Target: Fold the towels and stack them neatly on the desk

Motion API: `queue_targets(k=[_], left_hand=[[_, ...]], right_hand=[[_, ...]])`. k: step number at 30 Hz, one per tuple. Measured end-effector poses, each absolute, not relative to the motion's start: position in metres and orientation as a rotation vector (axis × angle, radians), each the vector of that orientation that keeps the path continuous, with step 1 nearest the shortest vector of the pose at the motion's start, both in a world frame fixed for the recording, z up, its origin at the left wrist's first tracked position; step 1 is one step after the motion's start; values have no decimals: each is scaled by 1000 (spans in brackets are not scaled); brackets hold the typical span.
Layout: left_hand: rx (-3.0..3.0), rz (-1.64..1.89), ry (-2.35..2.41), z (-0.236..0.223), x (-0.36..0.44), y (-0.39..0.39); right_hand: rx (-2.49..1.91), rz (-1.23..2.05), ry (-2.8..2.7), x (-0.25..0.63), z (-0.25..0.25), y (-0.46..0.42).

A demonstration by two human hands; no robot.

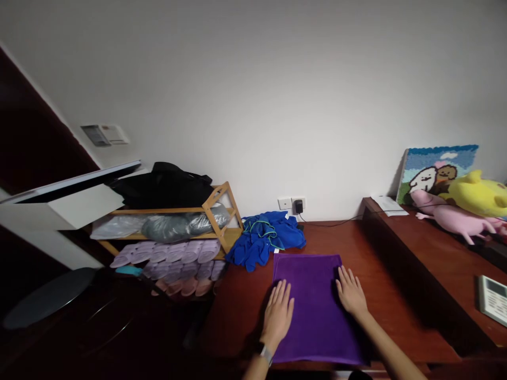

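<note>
A folded purple towel (317,311) lies flat on the reddish-brown wooden table (241,316), its near edge close to me. My left hand (278,314) rests palm down at the towel's left edge, fingers spread and pointing away from me. My right hand (350,293) lies flat on the towel's right side, near its right edge, holding nothing. A crumpled blue cloth (263,243) with a green trim sits just beyond the towel's far left corner.
At left, a bamboo rack (222,211) holds a black bag, grey packages and several lilac slippers. A charger sits in a wall socket (298,206), its cord running along the table. A raised wooden ledge (415,264) at right carries plush toys and a picture.
</note>
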State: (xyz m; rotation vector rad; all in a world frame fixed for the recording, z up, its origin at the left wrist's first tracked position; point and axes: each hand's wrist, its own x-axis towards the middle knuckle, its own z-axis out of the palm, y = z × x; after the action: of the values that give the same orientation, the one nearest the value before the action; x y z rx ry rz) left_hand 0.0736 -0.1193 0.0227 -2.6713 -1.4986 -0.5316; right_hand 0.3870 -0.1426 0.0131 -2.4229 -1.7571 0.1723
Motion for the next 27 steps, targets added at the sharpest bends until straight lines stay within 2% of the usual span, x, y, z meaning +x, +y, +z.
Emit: queue_targets(k=[4, 8, 12, 15, 21, 27], left_hand=[[-2824, -493, -1383, 26, 129, -67], [-2823, -377, -1533, 12, 140, -28], [-2634, -262, -1860, 10, 107, 6], [-2585, -239, -1933, 15, 62, 15], [-2531, -205, -1844, -1, -32, -20], [-2326, -162, -1947, -15, -47, -42]], right_hand=[[-2540, 239, -1676, 383, 18, -93], [-2569, 208, -1653, 380, -4, -89], [-2575, 166, -1681, 384, -20, -89], [-2567, 156, -1688, 390, -23, -86], [-2554, 216, -1708, 435, -19, -81], [-2637, 178, -1569, 478, 9, -71]])
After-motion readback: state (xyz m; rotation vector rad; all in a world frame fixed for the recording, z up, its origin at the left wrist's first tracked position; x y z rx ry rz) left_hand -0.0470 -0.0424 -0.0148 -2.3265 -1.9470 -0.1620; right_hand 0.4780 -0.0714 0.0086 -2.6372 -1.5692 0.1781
